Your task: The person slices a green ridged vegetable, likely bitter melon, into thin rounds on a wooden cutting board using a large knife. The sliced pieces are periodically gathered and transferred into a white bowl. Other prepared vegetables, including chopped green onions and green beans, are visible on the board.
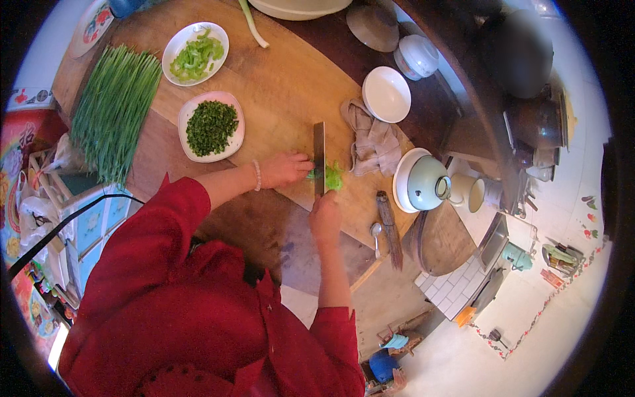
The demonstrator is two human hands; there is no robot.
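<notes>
My right hand [326,218] grips the handle of a kitchen cleaver [319,156], its blade upright over the wooden board [278,74]. Bent fingers of my left hand [287,169] rest beside the blade's left face, pressing a green vegetable piece that is mostly hidden. Cut light-green pieces [334,176] lie against the blade's right side. Left of the hands, a squarish plate [184,149] holds finely chopped dark greens [211,127]. Behind it an oval plate [168,74] bears sliced light-green vegetable [197,57]. A large bunch of long green chives or similar stalks [116,109] lies at the far left.
A crumpled cloth [374,144], a white bowl [387,94] and an upturned pale-green bowl [427,182] in a white one stand to the right. A brush-like bundle [389,228] and a metal spoon [376,235] lie near the right edge. A scallion stalk [254,25] lies at the back.
</notes>
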